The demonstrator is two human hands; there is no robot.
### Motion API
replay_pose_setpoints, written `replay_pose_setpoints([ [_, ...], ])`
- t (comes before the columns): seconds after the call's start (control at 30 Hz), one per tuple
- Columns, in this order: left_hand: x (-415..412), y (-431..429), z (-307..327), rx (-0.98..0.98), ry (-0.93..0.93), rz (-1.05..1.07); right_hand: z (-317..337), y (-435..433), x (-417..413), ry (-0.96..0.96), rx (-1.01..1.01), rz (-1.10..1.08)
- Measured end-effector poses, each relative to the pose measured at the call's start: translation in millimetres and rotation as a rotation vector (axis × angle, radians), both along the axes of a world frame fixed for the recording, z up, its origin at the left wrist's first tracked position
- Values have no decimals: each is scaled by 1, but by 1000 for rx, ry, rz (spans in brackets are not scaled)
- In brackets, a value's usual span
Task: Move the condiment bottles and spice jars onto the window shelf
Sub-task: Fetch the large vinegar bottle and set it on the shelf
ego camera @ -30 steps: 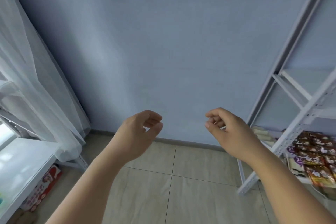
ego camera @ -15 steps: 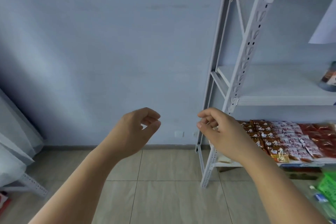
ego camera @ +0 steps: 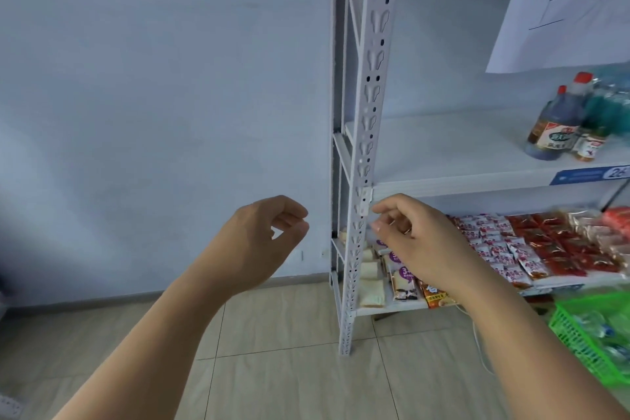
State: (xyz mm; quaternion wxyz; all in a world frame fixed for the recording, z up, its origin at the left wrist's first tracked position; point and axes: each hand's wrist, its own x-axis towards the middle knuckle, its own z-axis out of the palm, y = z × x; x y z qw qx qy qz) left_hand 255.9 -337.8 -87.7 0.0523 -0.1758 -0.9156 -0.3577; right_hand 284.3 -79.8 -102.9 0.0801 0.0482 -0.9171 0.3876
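A pale blue wall (ego camera: 153, 95) meets a beige tiled floor (ego camera: 289, 351), and a white metal rack (ego camera: 366, 147) stands at the right. On its middle shelf (ego camera: 443, 153), far right, a dark sauce bottle (ego camera: 554, 126) stands upright just beside a small spice jar (ego camera: 587, 147); packaged snacks (ego camera: 531, 249) fill the shelf below, and a green basket (ego camera: 579, 334) sits on the floor. Both hands are raised and empty, well apart from the bottles: the left hand (ego camera: 259, 242) and right hand (ego camera: 419, 239) each have fingers loosely curled, gripping nothing.
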Motion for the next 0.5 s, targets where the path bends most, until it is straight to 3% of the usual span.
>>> replay_pose_setpoints([
  [0.5,-124,161,10,63,-45,-213,10,158,-54,1,8,-259],
])
